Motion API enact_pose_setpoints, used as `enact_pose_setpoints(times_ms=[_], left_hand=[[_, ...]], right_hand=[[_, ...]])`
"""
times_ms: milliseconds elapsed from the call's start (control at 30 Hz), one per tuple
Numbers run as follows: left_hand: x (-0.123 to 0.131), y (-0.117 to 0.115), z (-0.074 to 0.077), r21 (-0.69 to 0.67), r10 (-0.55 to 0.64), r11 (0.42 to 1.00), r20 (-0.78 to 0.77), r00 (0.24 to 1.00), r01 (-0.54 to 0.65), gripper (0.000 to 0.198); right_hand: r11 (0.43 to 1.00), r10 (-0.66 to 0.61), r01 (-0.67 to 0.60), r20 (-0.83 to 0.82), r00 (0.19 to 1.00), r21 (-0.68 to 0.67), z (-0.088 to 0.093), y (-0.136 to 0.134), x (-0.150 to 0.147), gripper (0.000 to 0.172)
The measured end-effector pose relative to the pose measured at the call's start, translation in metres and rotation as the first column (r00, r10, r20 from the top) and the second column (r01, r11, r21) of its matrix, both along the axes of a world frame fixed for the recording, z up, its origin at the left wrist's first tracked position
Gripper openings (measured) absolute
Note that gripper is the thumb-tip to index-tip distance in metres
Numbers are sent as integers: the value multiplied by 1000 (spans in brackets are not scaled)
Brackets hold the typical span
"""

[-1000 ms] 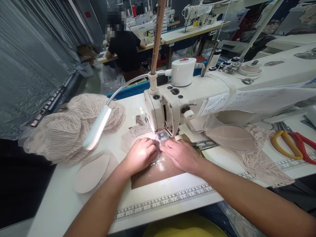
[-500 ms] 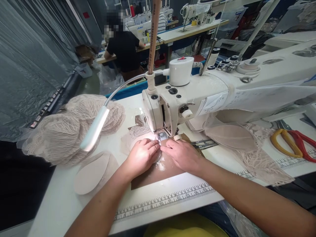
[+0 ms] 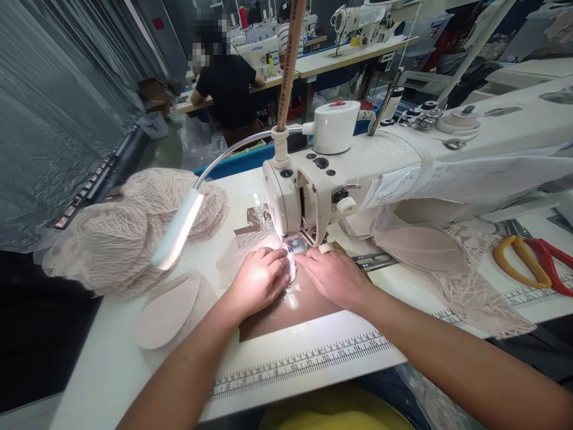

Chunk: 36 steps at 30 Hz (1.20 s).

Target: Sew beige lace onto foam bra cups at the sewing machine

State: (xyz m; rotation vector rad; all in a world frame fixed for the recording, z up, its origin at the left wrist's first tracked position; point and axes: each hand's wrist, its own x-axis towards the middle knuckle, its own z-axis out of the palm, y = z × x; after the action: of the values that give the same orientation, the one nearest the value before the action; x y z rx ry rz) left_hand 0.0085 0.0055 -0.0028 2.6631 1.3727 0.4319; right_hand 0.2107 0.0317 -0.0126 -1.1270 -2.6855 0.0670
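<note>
Beneath the needle area of a white sewing machine (image 3: 286, 197) lies a narrow strip of pale lace fabric (image 3: 291, 270), brightly lit. My left hand (image 3: 261, 278) rests on its left side, fingers curled together and pressing the lace, which runs partly under them. On the right, my right hand (image 3: 333, 276) lies low with fingers stretched out, their tips by the lace's right edge. Both hands are over a brown sheet (image 3: 286, 319) on the table. A sheer lace piece (image 3: 257, 240) spreads out behind the left hand. The needle tip is too small to make out.
Piled lace cups (image 3: 111, 239) and a beige oval cup (image 3: 168, 313) lie at left, below a lamp (image 3: 179, 230). To the right are more cups (image 3: 421, 248) and scissors (image 3: 521, 263). A printed ruler (image 3: 304, 361) edges the table. A person (image 3: 228, 89) sits beyond.
The view has shifted slightly. My right fingertips have drawn a little away from my left ones, and more of the lace strip shows between the hands.
</note>
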Motion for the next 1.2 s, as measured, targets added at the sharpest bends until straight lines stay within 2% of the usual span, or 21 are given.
enact_pose_setpoints(times_ms=[200,367,533,600,800,967,1200], left_hand=[[-6,-2,8,-58,-52,997,72,996,57,25],[-6,0,4,-61,-74,995,131,989,82,15],[-1,1,1,-48,-80,995,177,981,90,19],[0,1,2,-47,-86,994,180,980,96,19],[-2,-2,2,-45,-78,996,100,992,83,21],[-1,-2,2,-24,-71,997,54,996,73,23],[2,-2,1,7,-40,999,-35,999,40,32]], right_hand=[[1000,11,-11,-80,997,10,-2,0,5,27],[999,42,-44,-141,989,-15,-4,0,3,22],[996,91,-94,-203,975,-4,-8,0,-3,17],[993,118,-117,-210,971,18,-10,1,-4,12],[988,153,-153,-239,959,20,-12,1,0,16],[990,143,-141,-203,969,26,-11,-1,2,20],[994,109,-109,-38,993,-5,-6,-5,3,26]])
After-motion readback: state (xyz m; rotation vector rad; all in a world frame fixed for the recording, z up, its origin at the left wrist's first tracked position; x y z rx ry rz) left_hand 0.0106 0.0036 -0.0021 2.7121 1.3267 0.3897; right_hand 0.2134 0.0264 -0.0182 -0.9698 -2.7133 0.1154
